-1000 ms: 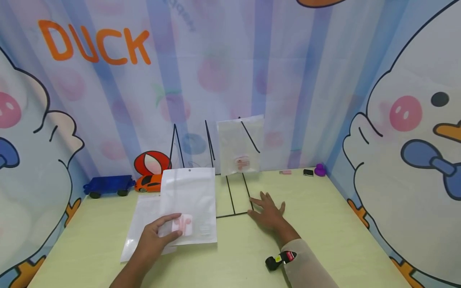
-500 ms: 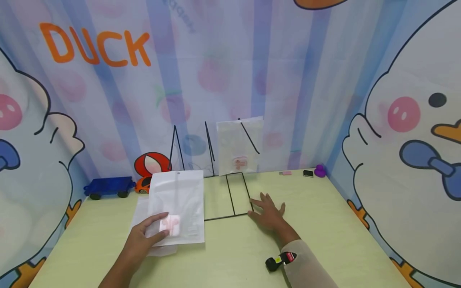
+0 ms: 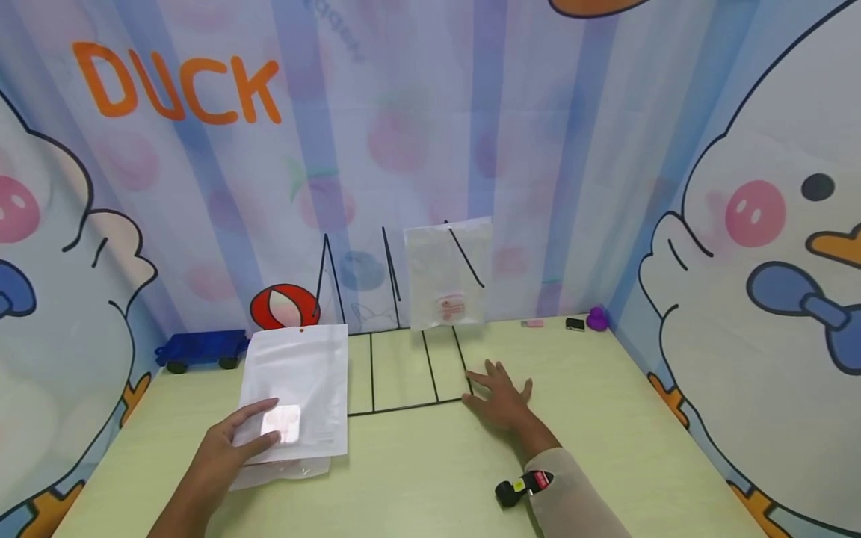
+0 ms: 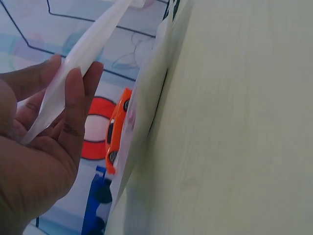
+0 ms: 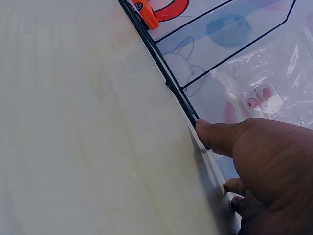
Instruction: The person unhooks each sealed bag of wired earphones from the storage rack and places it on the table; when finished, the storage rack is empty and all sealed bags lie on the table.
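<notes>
The left hand (image 3: 229, 437) grips a white bag (image 3: 309, 373) near its lower left edge, thumb and forefinger reaching over the front beside a pale square panel; the left wrist view shows the bag bowed between the thumb and the bent fingers. The bare left forearm slants up from the bottom edge, and the bag is held with its holed end away from the person. Under it, a second bag (image 3: 289, 471) lies on the table (image 3: 417, 486), mostly covered, its lower edge showing.

The right hand (image 3: 501, 396) is spread, palm down, fingers apart and gripping nothing. Its thumb and forefinger touch the near right corner of a black wire rack (image 3: 430, 366); the right wrist view puts the thumb at the end of the dark rod. The forearm runs down to the right in a beige sleeve (image 3: 572, 493), with a small black device (image 3: 521, 487) beside the cuff.

Beyond the hands, a third bag (image 3: 444, 273) hangs upright at the right end of the rack, pink marks low on its front. A blue cart (image 3: 204, 348) stands at the left, an orange car (image 4: 116, 134) near it in the left wrist view. At the back right sits a purple object (image 3: 596, 319), before a striped curtain (image 3: 430, 112).
</notes>
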A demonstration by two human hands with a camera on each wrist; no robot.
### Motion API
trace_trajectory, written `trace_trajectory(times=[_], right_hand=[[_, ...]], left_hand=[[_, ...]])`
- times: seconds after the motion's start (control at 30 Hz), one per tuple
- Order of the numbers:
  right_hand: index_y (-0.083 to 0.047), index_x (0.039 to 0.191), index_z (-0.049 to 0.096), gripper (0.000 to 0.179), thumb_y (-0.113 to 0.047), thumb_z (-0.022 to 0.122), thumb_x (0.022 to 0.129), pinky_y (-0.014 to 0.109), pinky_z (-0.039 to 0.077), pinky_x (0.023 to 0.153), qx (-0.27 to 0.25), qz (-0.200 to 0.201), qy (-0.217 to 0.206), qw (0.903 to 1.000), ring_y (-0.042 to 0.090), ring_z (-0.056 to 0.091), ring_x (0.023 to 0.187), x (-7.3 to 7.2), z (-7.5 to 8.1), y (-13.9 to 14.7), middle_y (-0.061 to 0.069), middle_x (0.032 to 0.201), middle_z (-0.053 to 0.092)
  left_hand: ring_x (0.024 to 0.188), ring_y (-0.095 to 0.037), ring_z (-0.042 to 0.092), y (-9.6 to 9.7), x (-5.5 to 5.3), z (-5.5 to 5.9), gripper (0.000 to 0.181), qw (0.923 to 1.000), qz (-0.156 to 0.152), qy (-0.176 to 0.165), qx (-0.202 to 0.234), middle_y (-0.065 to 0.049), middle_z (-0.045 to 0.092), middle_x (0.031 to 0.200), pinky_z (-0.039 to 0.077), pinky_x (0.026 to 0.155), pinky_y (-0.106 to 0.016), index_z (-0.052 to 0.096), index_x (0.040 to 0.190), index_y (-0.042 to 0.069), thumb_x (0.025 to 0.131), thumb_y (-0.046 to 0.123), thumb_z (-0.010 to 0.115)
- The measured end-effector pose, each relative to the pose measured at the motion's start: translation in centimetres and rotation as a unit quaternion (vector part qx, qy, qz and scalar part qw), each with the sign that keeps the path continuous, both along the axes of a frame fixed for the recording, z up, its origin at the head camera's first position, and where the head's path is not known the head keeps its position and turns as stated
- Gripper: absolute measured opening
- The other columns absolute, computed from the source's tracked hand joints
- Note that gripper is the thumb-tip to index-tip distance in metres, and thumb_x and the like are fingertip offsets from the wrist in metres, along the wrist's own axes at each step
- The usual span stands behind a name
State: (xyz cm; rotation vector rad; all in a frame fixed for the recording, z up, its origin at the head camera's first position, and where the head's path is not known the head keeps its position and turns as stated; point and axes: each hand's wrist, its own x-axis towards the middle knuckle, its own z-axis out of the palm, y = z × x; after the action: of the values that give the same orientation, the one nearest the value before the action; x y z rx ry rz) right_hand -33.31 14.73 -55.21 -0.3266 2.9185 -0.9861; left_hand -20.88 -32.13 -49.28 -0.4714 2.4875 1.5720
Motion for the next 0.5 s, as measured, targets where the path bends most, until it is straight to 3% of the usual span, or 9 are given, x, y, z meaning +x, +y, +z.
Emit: trace_trajectory(times=[0.2, 0.3, 0.43, 0.5], right_hand=[[-0.025, 0.158, 0.06, 0.055, -0.042, 0.066, 0.106, 0.085, -0.011, 0.124, 0.002, 0.0, -0.003, 1.0, 0.042, 0.015, 0.171, 0.1, 0.1, 0.0, 0.019, 0.18, 0.03], [-0.025, 0.157, 0.061, 0.055, -0.041, 0.067, 0.106, 0.085, -0.01, 0.124, 0.001, 0.0, -0.001, 1.0, 0.043, 0.016, 0.171, 0.1, 0.1, -0.1, 0.02, 0.179, 0.03], [-0.025, 0.158, 0.061, 0.055, -0.041, 0.067, 0.106, 0.086, -0.01, 0.124, 0.0, 0.001, -0.003, 1.0, 0.043, 0.015, 0.171, 0.1, 0.1, -0.1, 0.02, 0.179, 0.03], [-0.026, 0.158, 0.06, 0.055, -0.042, 0.066, 0.106, 0.085, -0.011, 0.124, 0.0, 0.0, -0.007, 1.0, 0.042, 0.014, 0.171, 0.2, 0.1, 0.0, 0.018, 0.18, 0.029]], left_hand=[[0.167, -0.055, -0.007, -2.5, 0.4, -0.2, 0.094, 0.9996, -0.014, -0.022, 0.006, -0.02, -0.002, 0.184, -0.001, 0.125, -0.085, 0.047, 0.167, 0.027, 0.086, 0.049, 0.091], [0.167, -0.055, -0.008, -3.8, 0.7, -0.1, 0.096, 0.9995, -0.009, -0.026, 0.016, -0.018, -0.006, 0.184, 0.005, 0.126, -0.083, 0.044, 0.168, 0.026, 0.087, 0.048, 0.09], [0.168, -0.055, 0.002, -5.7, 1.1, 0.1, 0.093, 0.9992, 0.0, -0.025, 0.031, -0.017, -0.011, 0.183, 0.024, 0.128, -0.075, 0.04, 0.171, 0.026, 0.093, 0.044, 0.087], [0.167, -0.054, 0.013, -6.7, 1.3, 0.0, 0.091, 0.9991, 0.004, -0.026, 0.032, -0.016, -0.011, 0.183, 0.042, 0.125, -0.063, 0.038, 0.171, 0.025, 0.095, 0.043, 0.085]])
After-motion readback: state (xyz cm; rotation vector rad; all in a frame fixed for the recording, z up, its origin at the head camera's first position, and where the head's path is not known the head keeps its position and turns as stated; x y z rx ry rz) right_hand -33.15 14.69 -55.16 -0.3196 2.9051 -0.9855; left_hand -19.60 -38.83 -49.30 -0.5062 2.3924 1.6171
